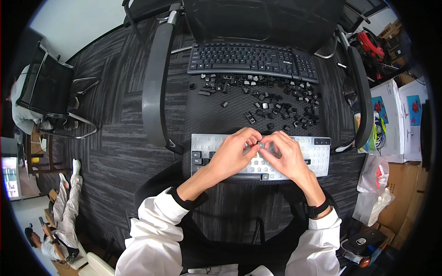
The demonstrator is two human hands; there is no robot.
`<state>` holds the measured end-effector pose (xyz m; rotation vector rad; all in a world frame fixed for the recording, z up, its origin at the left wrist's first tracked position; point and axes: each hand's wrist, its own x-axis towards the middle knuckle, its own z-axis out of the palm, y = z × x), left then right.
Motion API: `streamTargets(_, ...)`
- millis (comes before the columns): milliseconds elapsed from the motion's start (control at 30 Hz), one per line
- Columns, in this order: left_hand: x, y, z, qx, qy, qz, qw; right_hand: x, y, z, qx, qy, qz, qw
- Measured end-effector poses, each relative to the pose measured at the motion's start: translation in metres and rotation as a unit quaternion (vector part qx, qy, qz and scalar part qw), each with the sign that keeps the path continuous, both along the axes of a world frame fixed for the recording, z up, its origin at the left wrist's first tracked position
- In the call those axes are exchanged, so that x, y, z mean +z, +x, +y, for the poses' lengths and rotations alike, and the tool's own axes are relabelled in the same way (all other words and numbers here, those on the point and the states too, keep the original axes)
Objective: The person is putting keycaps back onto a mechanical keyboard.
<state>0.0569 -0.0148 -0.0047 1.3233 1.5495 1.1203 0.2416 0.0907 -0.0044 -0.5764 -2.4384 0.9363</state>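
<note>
My left hand (pixel 235 152) and my right hand (pixel 287 155) meet over a pale keyboard base (pixel 318 156) lying across the front of a chair seat. Between the fingertips of both hands is a small black keycap (pixel 261 144), partly covered by the fingers. Most of the base shows bare light switches. A few black keycaps sit on it at the left end, along the bottom edge and near the right side; the hands hide its middle. Beyond it, many loose black keycaps (pixel 276 110) are scattered over the seat, some tipped over.
A complete black keyboard (pixel 244 60) lies at the back of the seat. Chair armrests (pixel 156 87) rise at left and right. White boxes (pixel 391 119) and plastic bags (pixel 374 174) stand on the right. Two other people sit at the far left, one in a mesh chair (pixel 48 83).
</note>
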Motion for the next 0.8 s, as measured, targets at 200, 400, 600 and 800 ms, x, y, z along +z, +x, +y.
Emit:
streamTargets(200, -0.0021, -0.0017, -0.0009, 0.020, 0.027, 0.001, 0.999, 0.0030, -0.0052, -0.0037, -0.012, -0.023, -0.002, 1.000)
streamTargets(400, -0.0022, -0.0040, -0.0020, 0.020, 0.033, 0.001, 0.999, 0.0029, -0.0072, -0.0049, -0.009, -0.023, 0.000, 1.000)
streamTargets(600, -0.0027, -0.0055, -0.0030, 0.016, 0.029, 0.004, 0.999, 0.0017, -0.0079, -0.0048, -0.007, -0.025, -0.007, 1.000)
streamTargets(800, -0.0022, -0.0055, -0.0033, 0.009, 0.016, 0.013, 1.000, 0.0013, -0.0074, -0.0037, -0.004, -0.026, -0.013, 1.000)
